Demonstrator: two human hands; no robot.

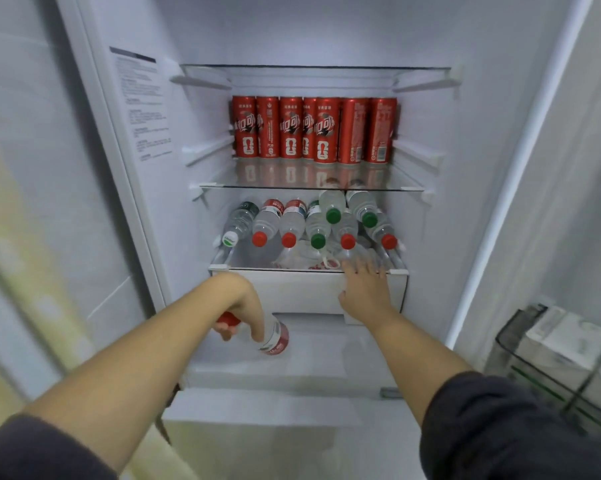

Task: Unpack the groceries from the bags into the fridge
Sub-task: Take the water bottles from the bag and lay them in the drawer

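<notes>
Below, left hand [246, 315] grips a bottle [275, 336]; right hand [363, 289] lies spread across the drawer rim [264, 271].

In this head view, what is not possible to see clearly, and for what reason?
All in the head view:
Bottle: the left hand that grips it covers its middle; label unreadable.
Sticker on the fridge wall: print too small.
White bag in the drawer: contents hidden by the drawer front.
Cartons in the door bin: blurred, cut by the right edge.
</notes>
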